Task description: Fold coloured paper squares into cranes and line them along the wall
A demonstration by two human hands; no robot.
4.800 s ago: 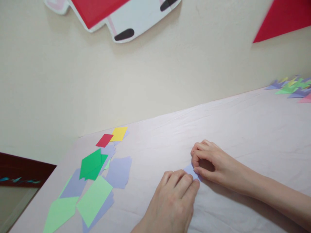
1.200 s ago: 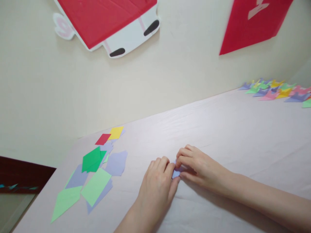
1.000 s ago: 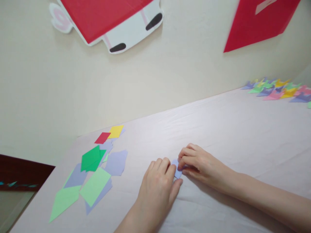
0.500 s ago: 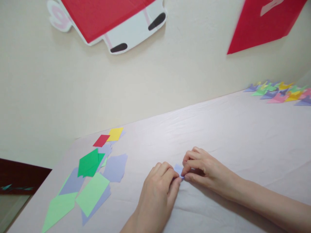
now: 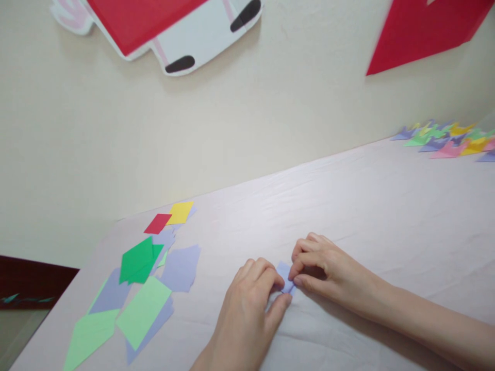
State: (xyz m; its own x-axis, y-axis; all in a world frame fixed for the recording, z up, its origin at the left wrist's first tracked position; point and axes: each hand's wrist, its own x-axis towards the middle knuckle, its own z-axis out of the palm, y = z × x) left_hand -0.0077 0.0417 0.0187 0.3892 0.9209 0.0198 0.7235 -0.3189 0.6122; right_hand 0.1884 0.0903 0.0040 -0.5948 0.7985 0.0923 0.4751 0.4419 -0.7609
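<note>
A small folded lilac paper piece (image 5: 285, 271) lies on the pale tablecloth (image 5: 386, 206) between my two hands. My left hand (image 5: 251, 309) has its fingers curled and pinches the paper's left side from below. My right hand (image 5: 328, 268) comes in from the right, with thumb and forefinger pinched on the paper's right edge. Most of the paper is hidden under my fingertips.
Loose paper squares lie at the left: light green (image 5: 143, 312), dark green (image 5: 139, 260), lilac (image 5: 180, 268), red (image 5: 158, 223) and yellow (image 5: 180, 212). Several folded coloured paper shapes (image 5: 448, 139) are gathered at the far right. Behind the table is a cream wall with red decorations (image 5: 421, 31).
Both hands stay pinched on the lilac paper, and their fingers have shifted slightly along it. The paper has become smaller and more folded since the earliest frame. The view has drifted a little.
</note>
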